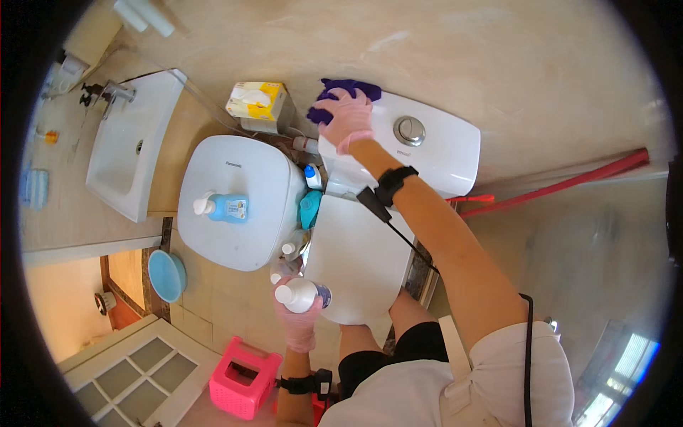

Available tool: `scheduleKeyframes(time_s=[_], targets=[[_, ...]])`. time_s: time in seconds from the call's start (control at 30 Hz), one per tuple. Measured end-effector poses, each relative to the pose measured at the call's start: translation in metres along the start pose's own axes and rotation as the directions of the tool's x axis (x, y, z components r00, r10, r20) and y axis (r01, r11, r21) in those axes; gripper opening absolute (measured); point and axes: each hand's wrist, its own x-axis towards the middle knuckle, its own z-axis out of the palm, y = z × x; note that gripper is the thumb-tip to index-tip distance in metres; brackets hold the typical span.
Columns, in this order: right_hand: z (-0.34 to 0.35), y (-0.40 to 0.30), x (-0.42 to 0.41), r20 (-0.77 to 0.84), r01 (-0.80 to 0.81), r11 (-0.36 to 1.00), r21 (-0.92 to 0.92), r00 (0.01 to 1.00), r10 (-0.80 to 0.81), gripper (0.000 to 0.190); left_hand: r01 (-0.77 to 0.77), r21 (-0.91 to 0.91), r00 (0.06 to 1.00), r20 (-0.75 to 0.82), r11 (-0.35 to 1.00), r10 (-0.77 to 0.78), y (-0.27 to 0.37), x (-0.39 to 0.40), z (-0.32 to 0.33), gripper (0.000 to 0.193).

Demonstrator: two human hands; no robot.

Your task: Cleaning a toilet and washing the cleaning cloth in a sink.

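Note:
My right hand [349,118], in a pink glove, presses a dark purple cloth [352,88] against the left end of the white toilet tank lid [443,131]. A round chrome flush button [409,131] sits in that lid. Lower down, my gloved left hand [299,323] grips a white plastic bottle [301,295] with a white cap and a dark label. The bottle is held at the left front edge of the closed toilet seat lid [357,256]. My palm and part of the bottle's far side are hidden.
A white Panasonic washing machine [240,160] with a blue pump bottle [228,207] on top stands left of the toilet. Several bottles, one of them teal [310,209], fill the gap. A tissue box [257,101], washbasin [133,144], blue basin [167,275] and pink stool [245,379] surround these.

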Motion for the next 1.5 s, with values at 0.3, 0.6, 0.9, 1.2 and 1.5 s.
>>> scheduleKeyframes(time_s=[0.3,0.6,0.9,1.2,1.5], targets=[[-0.066,0.145,-0.163,-0.059,0.468,0.88,-0.084,0.879,-0.473,0.044,0.078,-0.03,0.997,0.03,0.997,-0.077,-0.001,0.001,0.0,0.063],[-0.033,0.041,-0.066,0.041,0.2,0.952,-0.233,0.98,-0.196,0.051,-0.037,0.012,0.999,-0.004,0.999,0.037,-0.023,0.004,-0.007,0.065],[-0.109,0.176,-0.123,-0.19,-0.356,0.933,-0.055,0.921,0.34,0.043,0.095,-0.069,0.995,0.032,0.993,-0.093,-0.007,-0.003,-0.003,0.063],[-0.044,0.062,-0.034,0.024,0.028,0.998,-0.053,0.999,-0.026,0.036,0.056,-0.04,0.998,0.012,0.998,-0.055,-0.003,0.001,0.013,0.064],[-0.073,0.127,-0.073,-0.111,-0.242,0.969,0.054,0.963,0.247,0.03,0.001,0.041,0.996,0.093,0.999,-0.005,-0.001,0.004,0.026,0.066]])
